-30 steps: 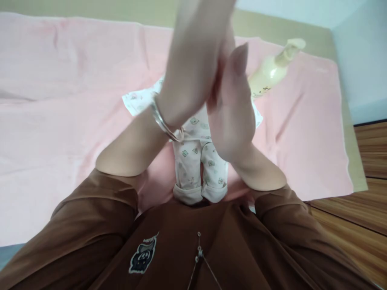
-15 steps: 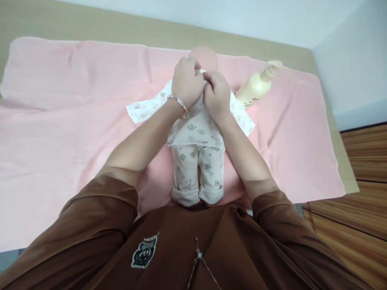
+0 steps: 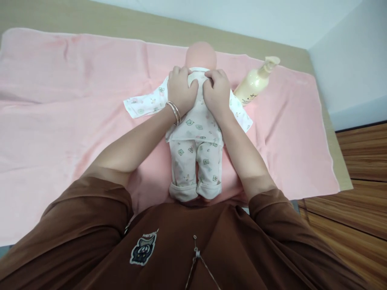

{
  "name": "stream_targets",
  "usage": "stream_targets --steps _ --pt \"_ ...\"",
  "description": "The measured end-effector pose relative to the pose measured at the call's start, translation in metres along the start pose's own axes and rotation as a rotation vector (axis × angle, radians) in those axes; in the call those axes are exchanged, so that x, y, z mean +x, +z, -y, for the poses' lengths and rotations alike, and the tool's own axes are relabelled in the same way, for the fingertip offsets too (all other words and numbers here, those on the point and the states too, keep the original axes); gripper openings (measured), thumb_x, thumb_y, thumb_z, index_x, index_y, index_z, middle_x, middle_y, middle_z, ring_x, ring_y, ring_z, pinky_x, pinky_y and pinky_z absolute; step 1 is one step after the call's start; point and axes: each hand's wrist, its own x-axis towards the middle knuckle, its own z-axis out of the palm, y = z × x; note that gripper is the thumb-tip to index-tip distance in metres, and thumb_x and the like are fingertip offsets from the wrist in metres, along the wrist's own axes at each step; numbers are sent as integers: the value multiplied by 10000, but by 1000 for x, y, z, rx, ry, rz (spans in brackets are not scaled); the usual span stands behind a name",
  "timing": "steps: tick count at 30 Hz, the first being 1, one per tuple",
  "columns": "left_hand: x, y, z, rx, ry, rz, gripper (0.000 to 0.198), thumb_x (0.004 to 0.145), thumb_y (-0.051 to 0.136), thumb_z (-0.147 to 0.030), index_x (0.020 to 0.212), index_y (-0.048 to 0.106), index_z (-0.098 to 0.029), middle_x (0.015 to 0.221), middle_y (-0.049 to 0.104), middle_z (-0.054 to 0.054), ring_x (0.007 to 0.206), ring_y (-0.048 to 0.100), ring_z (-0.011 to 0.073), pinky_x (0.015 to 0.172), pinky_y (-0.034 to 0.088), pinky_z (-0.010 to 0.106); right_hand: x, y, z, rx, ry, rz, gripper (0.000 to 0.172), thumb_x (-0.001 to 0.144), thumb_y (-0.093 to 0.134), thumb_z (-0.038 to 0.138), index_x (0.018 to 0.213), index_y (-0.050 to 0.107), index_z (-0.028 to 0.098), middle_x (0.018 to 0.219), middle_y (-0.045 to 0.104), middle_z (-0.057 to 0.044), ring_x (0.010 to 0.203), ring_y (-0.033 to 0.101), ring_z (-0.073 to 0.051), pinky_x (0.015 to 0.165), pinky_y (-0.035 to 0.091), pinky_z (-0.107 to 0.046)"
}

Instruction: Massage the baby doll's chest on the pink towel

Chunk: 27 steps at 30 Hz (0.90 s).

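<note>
A baby doll lies on its front or back, its smooth bald head (image 3: 201,55) pointing away from me; no face shows. It wears a white printed shirt (image 3: 196,114) and matching trousers (image 3: 208,163) with turned-up cuffs. On the shirt's upper left part rests my left hand (image 3: 183,86), bracelet at the wrist, thumb spread from the fingers. My right hand (image 3: 217,89) lies on the upper right part, fingers bent and a gap between thumb and index finger. Between both hands the collar and upper shirt are visible. The shirt's sleeves stretch out sideways.
Under the doll a pink cloth (image 3: 99,80) covers most of the table (image 3: 121,24). A cream pump bottle (image 3: 254,82) lies or leans close to the right sleeve. White walls stand behind, and wooden boards (image 3: 363,161) are at the right.
My hands have come apart from their pinch at the collar and moved slightly down and outward onto the shirt. The collar and more of the head now show.
</note>
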Motion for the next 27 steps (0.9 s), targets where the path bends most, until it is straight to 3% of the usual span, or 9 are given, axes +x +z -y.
stream_targets --steps 4,10,13,16,20,27 --pt "-8 -4 13 -115 116 53 144 891 486 -292 1023 543 -283 1004 534 19 1003 447 213 931 344 388 -1 -2 4 -33 -13 16 185 805 398 135 886 537 225 949 531 -36 954 469 -163 894 390 -292" --pt "-6 1 19 -61 108 66 256 920 418 -407 1092 524 -251 1032 553 0 990 441 182 939 354 393 -2 -9 14 -227 60 121 160 874 356 139 956 494 149 975 508 -92 979 504 -257 891 414 -411" --pt "-7 2 20 -60 152 33 266 927 379 -392 1088 532 -246 1024 553 17 985 459 187 924 366 381 -9 -16 29 -427 14 243 266 934 336 229 1055 490 50 1016 533 -171 999 504 -332 901 398 -492" --pt "-7 2 21 -70 154 43 290 936 353 -411 1086 531 -239 1058 549 29 1015 461 192 936 362 381 -19 -20 45 -540 -59 337 404 939 363 242 1245 394 -20 1245 439 -231 1192 379 -370 1020 303 -506" --pt "-4 3 21 -57 77 77 420 930 298 -549 1024 548 -225 1024 574 29 991 475 197 930 373 409 -24 -14 55 -532 -189 384 467 904 385 176 1339 328 13 1399 307 -181 1320 226 -322 1110 197 -465" --pt "-9 -5 17 -38 114 120 345 951 304 -469 1091 531 -251 1071 561 59 1067 493 245 957 362 409 -6 -8 35 -392 -177 384 416 900 343 153 1311 409 131 1423 327 -63 1345 215 -241 1113 215 -460"
